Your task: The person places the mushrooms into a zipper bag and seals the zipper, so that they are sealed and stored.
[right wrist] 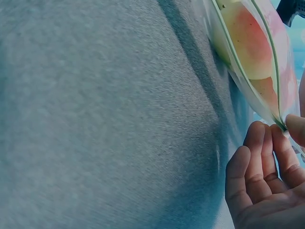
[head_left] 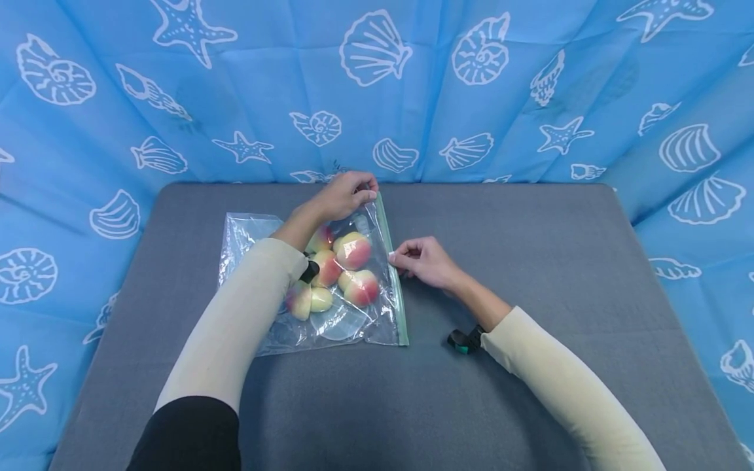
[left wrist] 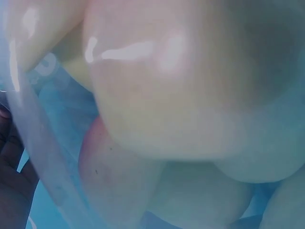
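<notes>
A clear zip bag (head_left: 377, 320) lies flat on the table with several yellow-and-red peaches (head_left: 353, 250) inside. Along its right side runs a green zip strip (head_left: 400, 320). My left hand (head_left: 347, 194) pinches the far end of that strip. About midway along it, my right hand (head_left: 427, 261) pinches a small white slider (head_left: 391, 258) between thumb and fingertips. In the right wrist view, the bag's two green-edged lips (right wrist: 234, 59) stand apart and meet at the right hand's fingertips (right wrist: 279, 131). Peaches seen through plastic fill most of the left wrist view.
A grey cloth-covered table (head_left: 530, 261) holds the bag. Behind it and at the sides hangs a blue curtain (head_left: 424, 91) with white shells and starfish. A dark camera (head_left: 462, 341) is worn on the right wrist. The left forearm crosses over the bag.
</notes>
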`<act>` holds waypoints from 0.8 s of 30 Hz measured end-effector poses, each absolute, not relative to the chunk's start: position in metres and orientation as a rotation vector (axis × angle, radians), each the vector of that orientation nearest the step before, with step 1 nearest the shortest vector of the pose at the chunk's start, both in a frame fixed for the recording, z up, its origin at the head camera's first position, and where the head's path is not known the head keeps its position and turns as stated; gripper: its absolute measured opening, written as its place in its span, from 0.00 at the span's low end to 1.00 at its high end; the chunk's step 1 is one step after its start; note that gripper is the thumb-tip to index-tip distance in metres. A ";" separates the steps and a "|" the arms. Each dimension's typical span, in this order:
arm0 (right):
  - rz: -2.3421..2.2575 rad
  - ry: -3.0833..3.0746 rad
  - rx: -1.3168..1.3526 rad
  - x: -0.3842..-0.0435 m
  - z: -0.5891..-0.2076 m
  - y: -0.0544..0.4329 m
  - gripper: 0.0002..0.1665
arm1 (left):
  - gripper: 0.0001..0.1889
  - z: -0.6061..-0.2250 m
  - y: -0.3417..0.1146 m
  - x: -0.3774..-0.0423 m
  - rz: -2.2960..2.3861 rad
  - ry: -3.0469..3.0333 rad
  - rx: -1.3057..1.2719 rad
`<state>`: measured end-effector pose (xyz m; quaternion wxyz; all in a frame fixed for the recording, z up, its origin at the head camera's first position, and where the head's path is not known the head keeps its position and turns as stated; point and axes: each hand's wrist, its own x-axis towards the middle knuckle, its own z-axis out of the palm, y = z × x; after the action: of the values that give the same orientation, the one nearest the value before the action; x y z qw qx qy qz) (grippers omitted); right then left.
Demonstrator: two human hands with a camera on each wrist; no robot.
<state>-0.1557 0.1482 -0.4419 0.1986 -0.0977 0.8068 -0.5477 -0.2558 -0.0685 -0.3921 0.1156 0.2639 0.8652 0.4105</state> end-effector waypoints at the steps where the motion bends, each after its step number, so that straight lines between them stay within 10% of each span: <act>1: -1.531 2.253 -0.275 -0.155 -0.442 0.148 0.12 | 0.05 -0.392 -0.069 -0.256 1.202 2.534 0.768; 24: -1.463 2.170 -0.305 -0.131 -0.445 0.157 0.09 | 0.06 -0.395 -0.069 -0.256 1.226 2.517 0.757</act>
<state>-0.1313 0.1571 -0.4446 0.2506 -0.1119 0.7972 -0.5377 -0.2560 -0.0693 -0.3948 0.1203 0.2591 0.8615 0.4197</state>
